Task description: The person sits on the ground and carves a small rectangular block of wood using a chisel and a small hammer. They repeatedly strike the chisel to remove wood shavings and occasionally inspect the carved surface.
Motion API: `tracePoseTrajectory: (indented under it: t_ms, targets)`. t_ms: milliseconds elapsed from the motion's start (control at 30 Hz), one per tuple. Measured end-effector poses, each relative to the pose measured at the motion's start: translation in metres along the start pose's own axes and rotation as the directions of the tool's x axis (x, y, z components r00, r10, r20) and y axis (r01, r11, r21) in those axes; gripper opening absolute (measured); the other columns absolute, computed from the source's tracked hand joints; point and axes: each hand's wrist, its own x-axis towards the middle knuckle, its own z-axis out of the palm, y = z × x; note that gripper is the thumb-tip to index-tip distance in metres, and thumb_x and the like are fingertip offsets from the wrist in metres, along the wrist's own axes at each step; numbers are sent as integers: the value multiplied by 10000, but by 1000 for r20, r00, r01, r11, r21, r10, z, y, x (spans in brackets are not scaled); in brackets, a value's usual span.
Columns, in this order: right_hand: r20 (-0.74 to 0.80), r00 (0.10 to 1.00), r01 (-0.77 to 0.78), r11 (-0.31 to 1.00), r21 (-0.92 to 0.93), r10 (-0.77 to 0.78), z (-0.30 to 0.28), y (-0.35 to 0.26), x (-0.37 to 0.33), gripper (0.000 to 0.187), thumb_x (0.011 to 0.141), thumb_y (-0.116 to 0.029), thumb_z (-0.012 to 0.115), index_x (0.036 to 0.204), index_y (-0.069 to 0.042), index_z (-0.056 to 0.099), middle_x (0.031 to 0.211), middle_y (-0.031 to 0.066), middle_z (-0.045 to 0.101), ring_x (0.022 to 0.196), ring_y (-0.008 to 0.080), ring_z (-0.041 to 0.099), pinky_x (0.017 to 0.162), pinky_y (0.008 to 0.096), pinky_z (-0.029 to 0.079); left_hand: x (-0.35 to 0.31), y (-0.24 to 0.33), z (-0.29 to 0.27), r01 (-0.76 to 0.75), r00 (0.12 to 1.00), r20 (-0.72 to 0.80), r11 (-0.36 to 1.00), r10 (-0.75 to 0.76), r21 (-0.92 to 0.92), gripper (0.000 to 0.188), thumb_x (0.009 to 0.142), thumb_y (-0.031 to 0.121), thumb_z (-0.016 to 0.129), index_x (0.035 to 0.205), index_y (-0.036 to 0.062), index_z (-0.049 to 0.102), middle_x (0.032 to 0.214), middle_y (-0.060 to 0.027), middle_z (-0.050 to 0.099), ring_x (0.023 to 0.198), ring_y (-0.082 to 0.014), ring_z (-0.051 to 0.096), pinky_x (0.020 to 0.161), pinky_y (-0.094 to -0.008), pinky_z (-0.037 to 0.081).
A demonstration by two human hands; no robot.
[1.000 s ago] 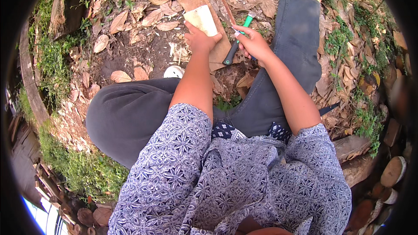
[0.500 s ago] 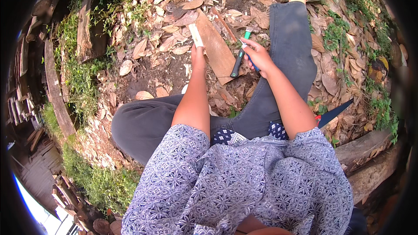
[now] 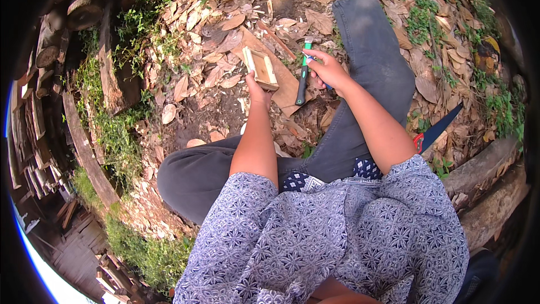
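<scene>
My left hand is closed around the lower left side of a small shallow wooden box with raised pale sides. The box is tilted, its hollow side turned up. In my right hand is a slim hand tool with a blue handle; a short pale tip pokes out past the fingers toward the box, apart from it. What kind of tool it is cannot be made out. A hammer with a green and black handle lies on the ground beside my right hand. Under the box lies a flat brown board.
Dry leaves cover the ground. My stretched right leg and bent left leg frame the work spot. A knife-like dark blade with a red handle lies at the right. Logs are behind it; timber stacks at left.
My left hand has turned the wooden piece from edge-on so its hollow side now shows. The right hand still grips the blue-handled tool, a little nearer the box. The whole view has shifted slightly.
</scene>
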Motion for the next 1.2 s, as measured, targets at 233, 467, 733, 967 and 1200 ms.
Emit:
tracePoseTrajectory:
  t_ms: [233,467,733,967,1200]
  targets:
    - [16,1000,-2,998,-58,3,0,-2,-4,538,1025,-209,567,1545,-170,433,758,-9,537,540,76,484,466,258,399,-2,2,6,-18,1000,1,1000,18,4,701,915,587,446,1414,96,482,1385,-136,538,1216,-307,533,1014,-537,422]
    - [-4,999,-48,994,-94,47,3,-1,-2,528,1034,-193,545,1548,-161,426,774,-13,521,554,70,482,481,254,400,4,-4,-23,-204,952,-222,978,210,49,509,940,434,503,1289,69,571,1186,-123,647,1006,-267,664,833,-464,540]
    - [0,997,-79,990,-119,79,6,3,5,546,1027,-203,546,1555,-157,418,784,-7,538,558,70,485,490,251,419,11,-18,-50,15,949,-274,851,153,524,536,938,338,661,1377,69,511,1235,-152,635,1059,-303,662,811,-537,573]
    - [9,997,-77,988,-130,79,5,3,7,548,1002,-223,575,1531,-149,453,778,15,574,559,91,517,493,265,449,18,-29,-48,156,928,-302,507,218,847,1454,579,597,907,1578,-58,78,1561,-311,339,1444,-434,375,1190,-468,329]
    - [7,997,-77,991,-105,78,-1,6,10,553,991,-225,587,1524,-141,462,757,12,582,558,104,533,489,273,449,28,-21,-17,314,839,-434,360,329,879,1379,595,675,863,1566,-33,187,1551,-304,313,1442,-410,349,1183,-484,333]
